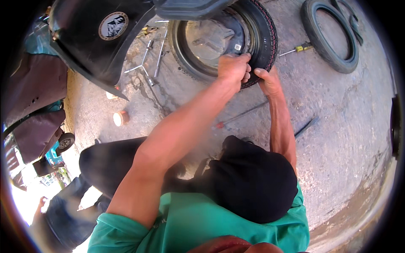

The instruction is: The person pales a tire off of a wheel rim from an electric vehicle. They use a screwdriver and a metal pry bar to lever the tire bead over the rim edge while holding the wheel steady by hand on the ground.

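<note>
A black tire [270, 36] with red marks along its tread sits on a wheel rim [179, 42] at the top middle, under a dark vehicle part. My left hand [233, 68] is closed in a fist at the near right edge of the rim, against the tire's inner side; what its fingers pinch is hidden. Lower on the right, my right hand [270, 82] grips the tire's near edge, thumb on the sidewall and fingers out of sight behind it. Inside the rim shows a dusty round hub cover [209, 40].
On the concrete floor lie a Y-shaped wrench [142, 65], a yellow-handled screwdriver [303, 47], a rod with a red end [242, 114] and a small round tub [121, 118]. A loose tire [352, 59] rests far right; a black fender [90, 46] overhangs the left. Another person's leg [69, 215] shows lower left.
</note>
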`<control>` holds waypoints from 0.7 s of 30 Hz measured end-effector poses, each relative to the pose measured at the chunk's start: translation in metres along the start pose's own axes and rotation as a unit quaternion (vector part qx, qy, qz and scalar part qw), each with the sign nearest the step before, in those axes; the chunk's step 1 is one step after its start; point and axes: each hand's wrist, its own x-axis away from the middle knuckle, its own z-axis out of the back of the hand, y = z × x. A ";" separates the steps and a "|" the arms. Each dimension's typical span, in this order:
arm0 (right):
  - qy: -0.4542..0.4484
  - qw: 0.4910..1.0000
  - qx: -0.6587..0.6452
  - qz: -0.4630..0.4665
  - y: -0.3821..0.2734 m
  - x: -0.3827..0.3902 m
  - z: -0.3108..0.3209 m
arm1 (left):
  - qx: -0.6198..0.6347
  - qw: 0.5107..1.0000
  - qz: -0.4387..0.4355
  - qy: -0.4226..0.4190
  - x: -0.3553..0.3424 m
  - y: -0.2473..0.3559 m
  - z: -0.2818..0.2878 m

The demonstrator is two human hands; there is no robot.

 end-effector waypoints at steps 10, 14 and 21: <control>0.037 0.999 -0.035 0.009 0.011 0.000 0.009 | -0.637 0.717 -0.097 -0.264 0.010 -0.009 0.223; 0.100 0.994 -0.051 0.004 0.025 0.000 0.009 | -0.673 0.713 -0.192 -0.044 -0.056 0.012 0.370; 0.077 0.995 -0.064 -0.011 0.014 -0.001 0.010 | -0.600 0.729 -0.270 0.190 -0.149 0.086 0.491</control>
